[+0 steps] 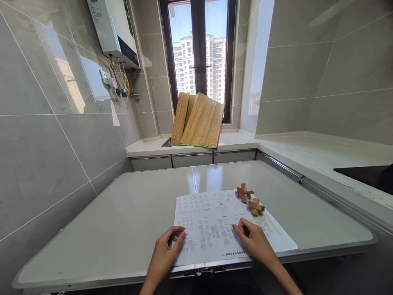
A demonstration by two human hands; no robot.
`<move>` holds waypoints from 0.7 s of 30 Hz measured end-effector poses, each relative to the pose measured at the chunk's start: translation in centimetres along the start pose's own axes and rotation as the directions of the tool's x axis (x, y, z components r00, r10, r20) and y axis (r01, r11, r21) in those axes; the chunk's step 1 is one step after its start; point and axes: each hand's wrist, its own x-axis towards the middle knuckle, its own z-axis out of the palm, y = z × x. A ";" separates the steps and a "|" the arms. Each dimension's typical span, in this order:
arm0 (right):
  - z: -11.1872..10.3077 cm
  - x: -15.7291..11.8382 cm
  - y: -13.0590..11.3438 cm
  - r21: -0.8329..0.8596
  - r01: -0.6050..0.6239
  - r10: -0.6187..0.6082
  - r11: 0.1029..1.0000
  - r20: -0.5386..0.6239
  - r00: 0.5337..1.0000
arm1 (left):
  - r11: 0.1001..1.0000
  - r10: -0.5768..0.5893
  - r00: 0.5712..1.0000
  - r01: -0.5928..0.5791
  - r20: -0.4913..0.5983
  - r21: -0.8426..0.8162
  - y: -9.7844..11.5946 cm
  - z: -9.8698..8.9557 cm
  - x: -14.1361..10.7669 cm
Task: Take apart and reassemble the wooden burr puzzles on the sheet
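Observation:
A large printed sheet (215,256) lies on the table, covered with rows of small diagrams and text. At its left edge rests my left hand (164,252), fingers loosely curved and thumb apart from them, holding nothing. My right hand (256,241) sits over the right part of the sheet with its fingers curled in, and I see nothing in them. Beyond it are two wooden interlocking burr puzzles: one (244,192) near the sheet's far right corner, the other (256,207) slightly nearer to my right hand. Neither hand touches them.
The white folding table (116,217) has a seam and a metal latch (204,271) at its front edge. White counters (307,147) border it behind and to the right. A folded bamboo mat (202,121) leans by the window. A water heater (115,30) hangs on the left wall.

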 end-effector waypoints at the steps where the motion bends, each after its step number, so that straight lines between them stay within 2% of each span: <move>1: 0.0 0.0 0.0 0.002 0.002 -0.002 1.000 -0.001 1.000 | 1.000 0.001 1.000 -0.001 -0.002 0.000 0.0 0.0 0.0; 21: 0.0 0.0 0.2 0.017 -0.016 0.016 1.000 0.031 0.999 | 1.000 -0.012 1.000 0.012 0.008 0.017 0.0 0.0 0.1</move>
